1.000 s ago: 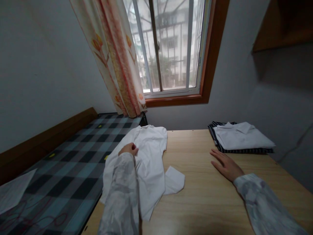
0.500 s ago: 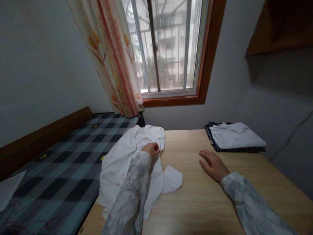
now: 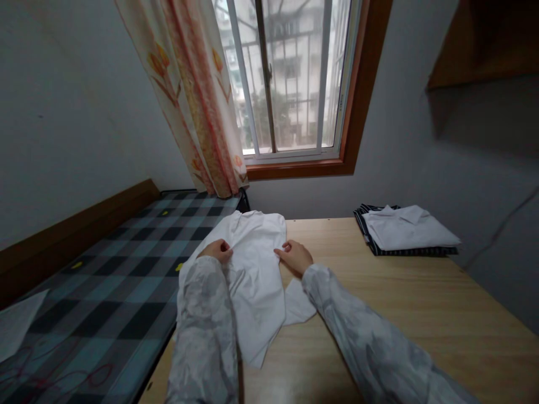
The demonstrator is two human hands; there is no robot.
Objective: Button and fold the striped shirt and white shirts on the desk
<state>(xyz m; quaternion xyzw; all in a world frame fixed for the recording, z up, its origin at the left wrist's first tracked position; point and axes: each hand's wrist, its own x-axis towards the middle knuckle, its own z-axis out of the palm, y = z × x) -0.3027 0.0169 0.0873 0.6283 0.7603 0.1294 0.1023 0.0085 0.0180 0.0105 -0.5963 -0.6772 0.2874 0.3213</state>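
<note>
A white shirt (image 3: 257, 292) lies spread along the left side of the wooden table, partly overhanging toward the bed. Its cuffed sleeve end (image 3: 297, 306) sticks out to the right from under the body. My left hand (image 3: 217, 251) is closed in a pinch on the cloth at the shirt's left part. On the opposite edge, my right hand (image 3: 296, 257) pinches the fabric between thumb and fingers. Both forearms, in grey patterned sleeves, cover part of the shirt and table.
Folded clothes, a white shirt (image 3: 410, 227) on dark striped cloth (image 3: 365, 231), sit at the table's (image 3: 379, 314) far right. A bed with a checked cover (image 3: 126, 280) adjoins on the left. A curtain (image 3: 197, 112) hangs beside the window, and a wooden cabinet (image 3: 488, 50) juts out upper right.
My right hand has moved left from over the bare table to the shirt's right edge and pinches it. My left hand has shifted left across the shirt.
</note>
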